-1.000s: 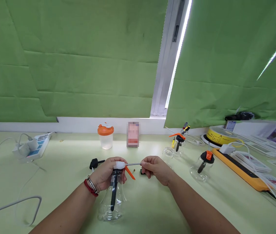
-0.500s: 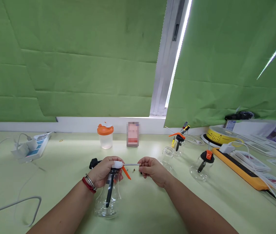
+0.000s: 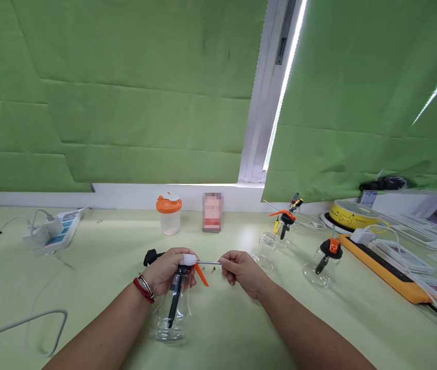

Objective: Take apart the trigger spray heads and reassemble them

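Note:
My left hand [image 3: 170, 270] is closed round the neck and head of a clear spray bottle [image 3: 168, 334]. The head has a white top [image 3: 188, 259], an orange trigger [image 3: 202, 275] and a black pump tube [image 3: 174, 300] inside the bottle, which stands upright on the table. A thin metal rod [image 3: 210, 262] runs sideways from the white top. With fingertips pinched, my right hand [image 3: 239, 270] grips the rod's far end, which the fingers hide. Tiny brass-coloured bits [image 3: 214, 268] lie on the table below the rod.
To the right are another sprayer bottle [image 3: 321, 270], an open clear bottle [image 3: 265, 254] and a sprayer with an orange trigger [image 3: 285, 218] beside screwdrivers [image 3: 297, 200]. A yellow-orange power strip [image 3: 388, 275] lies further right. An orange-lidded cup [image 3: 169, 221] stands at the back; cables [image 3: 29, 321] lie left.
The view has shifted slightly. My right fingers have changed their hold a little at the rod's end, and the dark spot beneath them no longer shows. My left hand keeps its grip.

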The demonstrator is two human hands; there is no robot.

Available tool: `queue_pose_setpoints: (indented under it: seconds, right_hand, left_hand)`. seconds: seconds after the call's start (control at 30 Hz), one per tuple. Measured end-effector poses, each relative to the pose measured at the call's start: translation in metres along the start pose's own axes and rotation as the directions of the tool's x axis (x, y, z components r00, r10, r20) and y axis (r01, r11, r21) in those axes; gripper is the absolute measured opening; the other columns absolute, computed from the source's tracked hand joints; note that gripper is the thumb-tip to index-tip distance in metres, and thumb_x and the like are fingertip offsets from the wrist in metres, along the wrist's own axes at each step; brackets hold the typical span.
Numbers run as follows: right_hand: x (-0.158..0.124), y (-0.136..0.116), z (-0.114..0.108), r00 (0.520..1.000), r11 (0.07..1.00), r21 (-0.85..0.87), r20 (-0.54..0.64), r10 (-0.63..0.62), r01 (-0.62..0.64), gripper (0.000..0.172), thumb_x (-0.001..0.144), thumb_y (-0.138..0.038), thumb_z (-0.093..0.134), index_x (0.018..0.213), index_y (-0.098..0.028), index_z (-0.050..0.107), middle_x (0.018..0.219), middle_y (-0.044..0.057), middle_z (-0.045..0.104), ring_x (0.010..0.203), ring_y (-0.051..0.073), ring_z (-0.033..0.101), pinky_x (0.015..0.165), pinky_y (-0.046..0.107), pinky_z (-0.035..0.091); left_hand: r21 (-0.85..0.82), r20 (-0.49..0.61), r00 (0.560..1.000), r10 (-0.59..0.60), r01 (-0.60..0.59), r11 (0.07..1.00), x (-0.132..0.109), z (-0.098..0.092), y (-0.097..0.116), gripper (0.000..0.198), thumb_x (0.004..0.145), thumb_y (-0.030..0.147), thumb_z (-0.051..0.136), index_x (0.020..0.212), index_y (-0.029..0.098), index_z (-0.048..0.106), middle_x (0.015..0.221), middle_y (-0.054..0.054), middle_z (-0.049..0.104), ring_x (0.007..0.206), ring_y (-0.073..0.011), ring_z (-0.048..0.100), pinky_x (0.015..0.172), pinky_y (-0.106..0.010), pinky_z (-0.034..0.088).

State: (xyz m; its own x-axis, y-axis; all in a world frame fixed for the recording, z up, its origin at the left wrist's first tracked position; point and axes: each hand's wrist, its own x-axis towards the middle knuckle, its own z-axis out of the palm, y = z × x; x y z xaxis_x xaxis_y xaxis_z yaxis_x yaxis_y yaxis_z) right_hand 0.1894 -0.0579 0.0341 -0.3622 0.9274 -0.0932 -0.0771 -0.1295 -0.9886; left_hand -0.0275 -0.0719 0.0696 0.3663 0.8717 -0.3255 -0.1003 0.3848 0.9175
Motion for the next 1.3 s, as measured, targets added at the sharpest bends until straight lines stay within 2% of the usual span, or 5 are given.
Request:
queue_pose_setpoints:
  seconds: [0.47,0.73,0.9,1.1,1.3]
  right_hand:
    - [0.004,0.008,-0.003,0.987,0.972,-0.225,-0.129,-0.097,0.066,0.021,0.07,-0.036,0.065,0.075,-0.017,0.059,0.064,0.0,0.058,0.052,0.01,0.049,0.053,0.026,0.041]
    - [0.003,0.018,0.011,0.964,0.189,-0.953,0.206,-0.166,0.236,0.022,0.08,-0.011,0.047,0.068,-0.018,0.065,0.083,0.004,0.062,0.076,0.015,0.056,0.068,0.025,0.036]
    - [0.003,0.023,0.016,0.967,0.046,-0.98,0.183,-0.179,0.194,0.02,0.083,-0.013,0.046,0.078,-0.019,0.064,0.085,0.005,0.063,0.077,0.016,0.057,0.063,0.025,0.034]
    - [-0.004,0.009,0.016,0.957,0.211,-0.967,0.081,-0.278,0.143,0.018,0.084,-0.017,0.046,0.087,-0.02,0.063,0.087,0.006,0.064,0.079,0.018,0.058,0.064,0.026,0.036]
    - [-0.018,0.003,0.025,0.983,0.865,-0.477,0.166,-0.085,0.155,0.047,0.088,-0.056,0.034,0.087,-0.017,0.059,0.08,0.007,0.061,0.072,0.019,0.06,0.058,0.028,0.044]
  left_hand:
    - [-0.02,-0.01,1.0,0.016,-0.016,1.0,0.0,-0.003,0.003,0.016,0.066,0.024,0.062,0.078,0.015,0.056,0.05,-0.001,0.058,0.048,-0.0204,0.061,0.05,-0.031,0.047]
    - [-0.12,-0.157,0.987,0.043,-0.062,0.991,-0.007,-0.003,0.014,0.016,0.066,0.023,0.065,0.077,0.014,0.057,0.052,0.0,0.057,0.05,-0.0181,0.061,0.049,-0.028,0.048]
    - [-0.137,-0.175,0.983,0.046,-0.071,0.988,-0.006,-0.002,0.014,0.017,0.066,0.023,0.066,0.078,0.014,0.058,0.051,0.0,0.057,0.05,-0.0178,0.062,0.049,-0.026,0.047]
    - [-0.186,-0.185,0.977,0.107,-0.142,0.972,-0.006,-0.004,0.013,0.014,0.068,0.023,0.064,0.076,0.013,0.059,0.051,-0.002,0.059,0.049,-0.0177,0.061,0.052,-0.027,0.047]
    - [-0.277,-0.387,0.862,0.327,-0.447,0.851,-0.004,0.01,0.008,0.018,0.069,0.027,0.063,0.082,0.015,0.058,0.059,0.0,0.061,0.058,-0.0171,0.063,0.058,-0.027,0.048]
